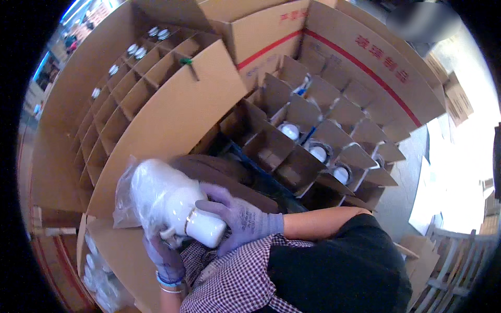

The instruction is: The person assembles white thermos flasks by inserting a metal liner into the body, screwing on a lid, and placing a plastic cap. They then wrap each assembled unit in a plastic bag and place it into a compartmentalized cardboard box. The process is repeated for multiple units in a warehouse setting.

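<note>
A glossy white bottle [176, 204] lies tilted across my lap, its capped end toward the lower right. A thin gold band circles it below that end. Crumpled clear plastic wrap [125, 201] covers its wider body. My right hand [242, 219], in a pale purple glove, is closed around the capped end, with fingers over the top. My left hand [166, 261], gloved too, grips the bottle from below, beside the loose wrap; its fingers are partly hidden behind the plastic and bottle.
On the left, a divided cardboard carton [172, 112] has white caps in some far cells. Another divided carton [373, 65] stands ahead to the right, holding several white-topped bottles [318, 153]. Plastic-wrapped items [99, 276] sit at lower left. A slatted grey wooden piece [454, 261] stands at right.
</note>
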Tool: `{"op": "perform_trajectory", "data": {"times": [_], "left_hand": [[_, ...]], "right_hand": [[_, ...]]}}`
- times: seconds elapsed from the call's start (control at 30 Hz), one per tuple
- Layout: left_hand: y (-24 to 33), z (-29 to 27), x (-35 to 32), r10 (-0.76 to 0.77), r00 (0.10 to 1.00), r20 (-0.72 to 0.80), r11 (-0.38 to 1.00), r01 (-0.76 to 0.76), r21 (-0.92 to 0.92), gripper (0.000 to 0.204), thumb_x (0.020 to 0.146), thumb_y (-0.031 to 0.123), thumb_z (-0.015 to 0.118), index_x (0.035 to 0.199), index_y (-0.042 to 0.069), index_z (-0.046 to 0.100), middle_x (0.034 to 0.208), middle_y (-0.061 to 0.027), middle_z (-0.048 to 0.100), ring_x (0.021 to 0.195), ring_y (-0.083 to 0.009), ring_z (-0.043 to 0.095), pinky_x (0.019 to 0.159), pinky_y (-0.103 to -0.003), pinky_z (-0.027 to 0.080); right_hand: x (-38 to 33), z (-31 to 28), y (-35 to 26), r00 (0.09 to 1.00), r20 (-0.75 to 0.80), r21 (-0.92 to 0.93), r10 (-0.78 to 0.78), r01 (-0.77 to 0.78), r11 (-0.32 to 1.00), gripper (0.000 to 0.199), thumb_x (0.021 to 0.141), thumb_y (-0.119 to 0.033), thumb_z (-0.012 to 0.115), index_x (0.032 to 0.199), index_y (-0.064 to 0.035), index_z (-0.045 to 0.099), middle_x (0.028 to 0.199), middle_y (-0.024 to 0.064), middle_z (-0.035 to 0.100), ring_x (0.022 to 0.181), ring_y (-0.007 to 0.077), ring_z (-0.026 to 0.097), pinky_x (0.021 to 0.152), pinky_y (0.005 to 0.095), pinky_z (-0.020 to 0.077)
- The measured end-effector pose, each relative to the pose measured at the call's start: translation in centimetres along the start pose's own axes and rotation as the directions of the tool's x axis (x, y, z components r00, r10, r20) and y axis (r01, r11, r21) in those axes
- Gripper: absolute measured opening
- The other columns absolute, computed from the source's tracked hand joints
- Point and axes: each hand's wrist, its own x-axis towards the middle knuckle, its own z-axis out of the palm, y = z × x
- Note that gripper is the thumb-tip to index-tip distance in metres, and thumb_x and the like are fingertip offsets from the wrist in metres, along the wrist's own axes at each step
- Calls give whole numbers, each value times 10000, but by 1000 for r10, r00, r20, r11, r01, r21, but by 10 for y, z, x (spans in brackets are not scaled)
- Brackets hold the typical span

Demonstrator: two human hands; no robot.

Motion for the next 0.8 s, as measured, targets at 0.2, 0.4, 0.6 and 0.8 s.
{"op": "perform_trajectory", "data": {"times": [0.2, 0.4, 0.6, 0.8], "left_hand": [[140, 65, 45, 310, 691, 653, 950, -256, -179, 268, 900, 199, 667, 1064, -12, 657, 890, -187, 677, 814, -323, 674, 711, -440, 522], [177, 112, 47, 631, 295, 718, 772, -325, -545, 374, 875, 243, 692, 1176, 25, 651, 1104, -205, 675, 1004, -362, 663, 858, -436, 523], [118, 96, 61, 473, 367, 801, 881, -223, -418, 435, 886, 256, 664, 1269, 51, 635, 1213, -189, 655, 1121, -351, 635, 983, -405, 487], [71, 40, 77, 250, 578, 777, 968, -178, -178, 370, 863, 151, 619, 1194, -8, 658, 1172, -173, 665, 1095, -318, 641, 971, -380, 484]], "right_hand": [[-34, -46, 0, 834, -551, -201, -25, -104, 974, 855, 631, -311, 907, 1337, -61, 495, 1348, 232, 481, 1248, 413, 514, 1050, 447, 454], [-153, -150, -31, 453, -743, 188, 493, -565, 803, 537, 753, -146, 728, 1249, -41, 552, 1194, 79, 618, 1129, 222, 586, 1014, 357, 460], [-381, -259, -112, 132, -911, 276, 392, -512, 813, 585, 868, -102, 620, 1421, 28, 482, 1354, 173, 586, 1249, 239, 554, 1086, 355, 427], [-440, -266, -95, -12, -895, 247, 447, -845, 474, 593, 848, -129, 710, 1382, 22, 501, 1210, 140, 644, 1044, 214, 637, 824, 333, 563]]}}
